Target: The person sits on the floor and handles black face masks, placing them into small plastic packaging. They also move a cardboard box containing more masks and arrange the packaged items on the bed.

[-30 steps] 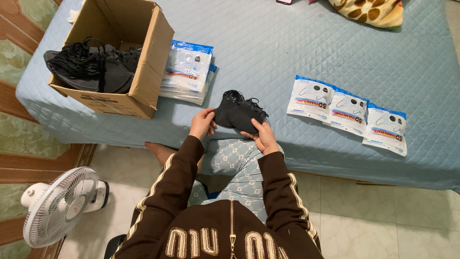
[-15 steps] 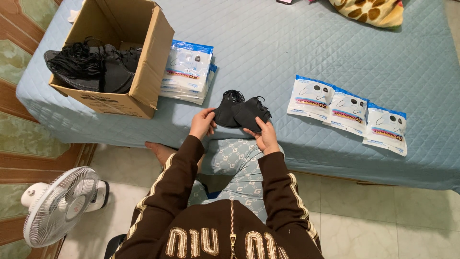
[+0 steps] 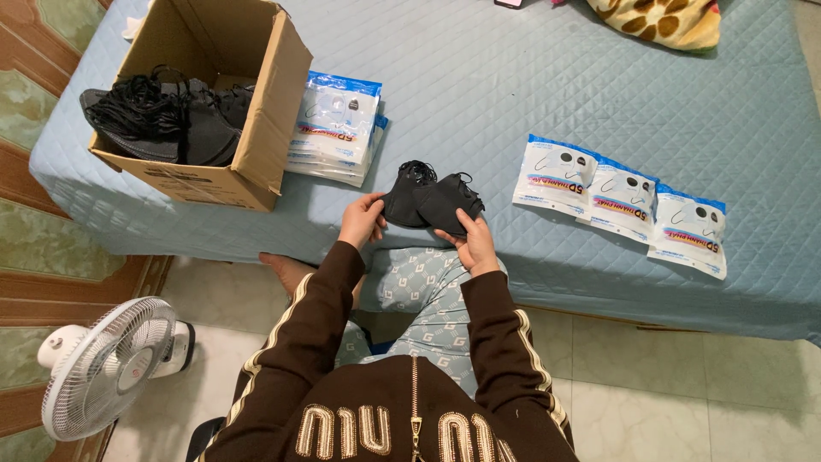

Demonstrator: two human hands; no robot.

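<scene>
A bed (image 3: 547, 103) covered in a pale blue quilted sheet fills most of the view, and everything lies on it. At its left end stands an open cardboard box (image 3: 265, 111) holding a heap of black masks (image 3: 158, 120) with tangled ear loops. Just beside the box, on its right, sits a stack of white-and-blue packets (image 3: 335, 128). Well apart, toward the right, three more packets (image 3: 620, 201) lie in an overlapping row that slants down to the right. A spotted cushion (image 3: 658, 19) shows at the far edge. On the tiled floor at lower left stands a white fan (image 3: 107, 368).

At the near edge of the bed, between the stack and the row, the person holds a small bundle of black masks (image 3: 430, 203). Its long axis runs left to right, across the body. The left hand (image 3: 361, 220) pinches the bundle's left end, thumb on top, fingers beneath. The right hand (image 3: 472, 239) grips the lower right edge from underneath, thumb pressed on the front face. Both hands touch the bundle, one at each end; the stack lies nearer the left hand, the row nearer the right.
</scene>
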